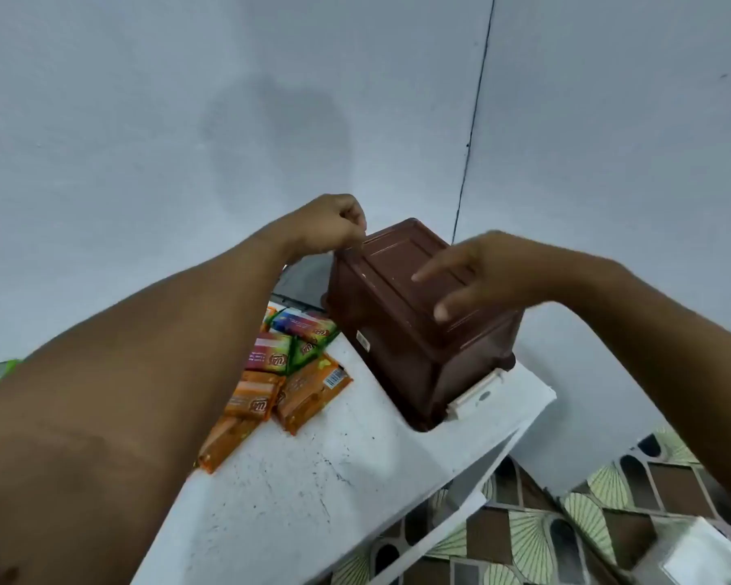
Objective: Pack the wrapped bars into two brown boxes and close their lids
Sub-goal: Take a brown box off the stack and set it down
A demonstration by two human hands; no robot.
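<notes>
A grey wall (pixel 186 99) fills the upper view, with a thin dark line (pixel 475 120) running down it beyond the right hand's fingers. Far below those fingers lies a patterned floor (pixel 524 521) of brown and green tiles.

The white speckled worktop (pixel 304 479) runs under both arms. On it, directly beneath the right fingers, stands one brown box (pixel 406 331) with its lid (pixel 410 276) on and a pale latch (pixel 473 399) on the end nearest the camera. A second box is not in view.

Below the left hand's fingers and beside the box, a loose pile of wrapped bars (pixel 279 373) in orange and green sits unpacked.

The left hand (pixel 326 225) is clenched at the lid's far corner; whether it pinches the rim I cannot tell. The right hand (pixel 477 272) is released, fingers spread over the lid top, seemingly pressing or steadying.

The step looks like handling this box's lid. With bars still out, the next move likely calls for working the latch and lid without tipping the box.
</notes>
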